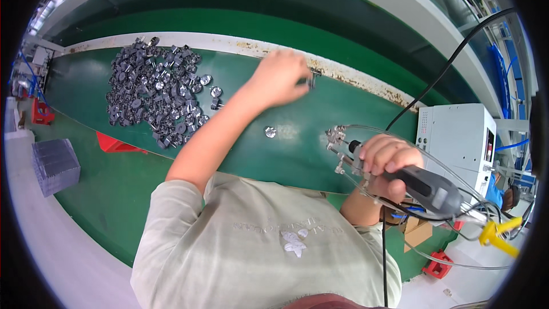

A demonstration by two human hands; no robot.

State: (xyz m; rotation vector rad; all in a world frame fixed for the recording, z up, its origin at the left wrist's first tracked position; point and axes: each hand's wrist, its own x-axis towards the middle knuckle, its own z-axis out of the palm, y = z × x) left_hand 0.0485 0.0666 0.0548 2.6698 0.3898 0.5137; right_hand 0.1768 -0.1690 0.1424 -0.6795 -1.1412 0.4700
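Note:
My left hand [281,78] is stretched across the green work surface toward its far edge, slightly smeared by motion. Its thumb and fingers close at a small dark part with metal pins [311,79]. My right hand [392,163] is wrapped round a grey and black electric screwdriver [430,189], whose metal head with clear tubes [337,140] points left over the surface. Between the two hands lies a single small round part [270,132], shiny side up. A big pile of similar dark parts with metal pins [151,88] spreads to the left of my left forearm.
A white machine box [452,137] stands at the right end of the green work surface [246,154]. A black cable [452,60] hangs down at the right. A rusty white rail [354,86] bounds the far edge. On the left floor side sits a grey box [55,166].

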